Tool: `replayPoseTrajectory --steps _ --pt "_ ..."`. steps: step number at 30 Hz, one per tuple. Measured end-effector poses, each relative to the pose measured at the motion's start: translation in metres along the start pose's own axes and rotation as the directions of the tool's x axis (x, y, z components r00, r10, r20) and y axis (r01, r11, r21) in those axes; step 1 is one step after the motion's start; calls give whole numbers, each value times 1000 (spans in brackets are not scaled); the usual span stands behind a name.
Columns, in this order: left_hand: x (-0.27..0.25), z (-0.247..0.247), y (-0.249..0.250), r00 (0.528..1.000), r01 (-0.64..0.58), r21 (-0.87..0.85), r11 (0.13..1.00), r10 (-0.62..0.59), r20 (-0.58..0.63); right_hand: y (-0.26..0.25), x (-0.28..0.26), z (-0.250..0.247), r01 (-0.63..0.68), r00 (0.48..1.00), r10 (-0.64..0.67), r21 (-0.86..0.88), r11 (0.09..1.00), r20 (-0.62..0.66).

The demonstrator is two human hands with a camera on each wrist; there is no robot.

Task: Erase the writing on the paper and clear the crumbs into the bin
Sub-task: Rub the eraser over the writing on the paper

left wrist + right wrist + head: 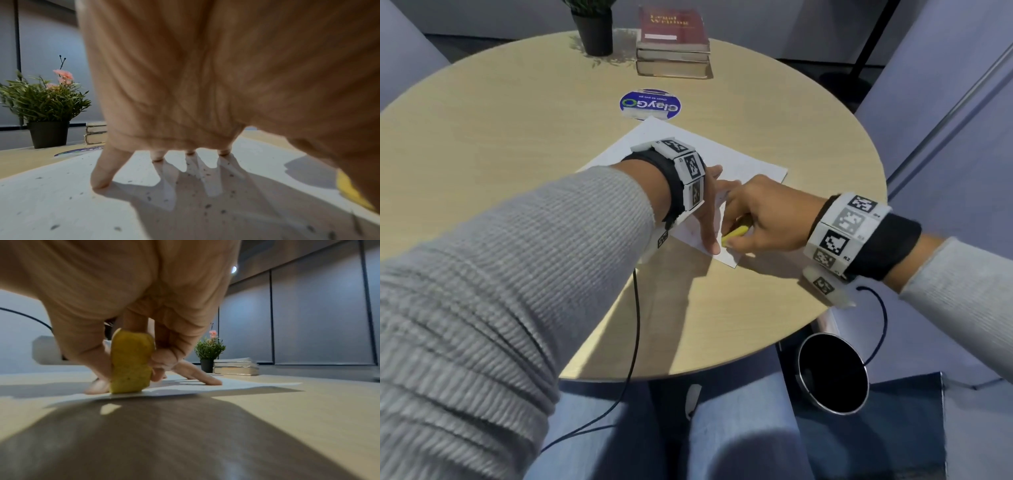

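Observation:
A white sheet of paper (726, 156) lies on the round wooden table (517, 137). My left hand (710, 209) presses down on it with straight, spread fingertips (100, 181). Dark eraser crumbs (207, 206) are scattered over the paper (51, 203) under that hand. My right hand (760, 219) pinches a yellow eraser (736, 233) between thumb and fingers, its lower end on the paper's near corner. In the right wrist view the eraser (131, 363) stands upright on the paper (236, 386). The open round bin (832, 373) stands on the floor below the table's near right edge.
A stack of books (674, 44) and a potted plant (592, 27) stand at the table's far side. A round blue sticker (650, 104) sits just beyond the paper. Black cables (635, 342) hang from both wrists near the table's edge.

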State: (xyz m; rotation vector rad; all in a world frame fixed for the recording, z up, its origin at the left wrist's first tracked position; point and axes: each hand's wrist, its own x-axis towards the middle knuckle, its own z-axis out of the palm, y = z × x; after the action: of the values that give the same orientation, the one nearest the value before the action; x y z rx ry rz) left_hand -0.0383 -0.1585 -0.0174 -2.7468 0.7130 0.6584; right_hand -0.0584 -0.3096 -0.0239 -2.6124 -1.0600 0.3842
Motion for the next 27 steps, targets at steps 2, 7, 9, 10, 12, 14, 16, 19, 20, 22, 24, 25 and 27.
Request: replayPoseTrajectory --steps 2,7,9,10,12,14,16,19,20,22,24,25,27 --pt "0 0 2 1000 2 -20 1000 -2 2 6 2 -6 -33 999 33 9 999 5" --pt "10 5 -2 1000 -4 -108 994 3 -11 35 11 -24 -188 974 182 -29 982 -136" --pt "8 6 0 1000 -4 -34 999 5 13 23 8 -15 -126 988 122 -32 992 -97" --pt "7 4 1 1000 3 -30 1000 -2 22 16 4 -10 -85 995 83 -27 996 -63" --pt "8 0 -1 1000 11 -75 997 -9 23 14 -1 -8 -68 997 68 17 998 -30" --pt "10 1 -2 1000 -4 -147 989 3 -8 29 3 -16 -153 985 155 38 988 -75" --pt "11 8 0 1000 -6 -146 989 5 -9 41 7 -24 -207 971 207 12 978 -120" --pt "9 7 1 1000 11 -59 998 -10 23 34 5 -17 -170 979 169 -1 985 -112" --pt "9 4 1 999 16 -34 999 -14 41 26 2 -12 -130 988 129 -7 991 -88" --pt "8 0 1 998 32 -9 999 -31 62 18 -3 -9 -86 996 86 -1 996 -39" --pt "10 -2 2 999 32 -91 995 -29 38 27 -1 -16 -147 987 148 29 989 -61" --pt "11 0 2 999 32 -162 986 -31 8 34 1 -22 -184 978 186 30 982 -96" --pt "9 1 4 999 35 -223 974 -36 0 42 4 -25 -218 965 217 13 976 -148"
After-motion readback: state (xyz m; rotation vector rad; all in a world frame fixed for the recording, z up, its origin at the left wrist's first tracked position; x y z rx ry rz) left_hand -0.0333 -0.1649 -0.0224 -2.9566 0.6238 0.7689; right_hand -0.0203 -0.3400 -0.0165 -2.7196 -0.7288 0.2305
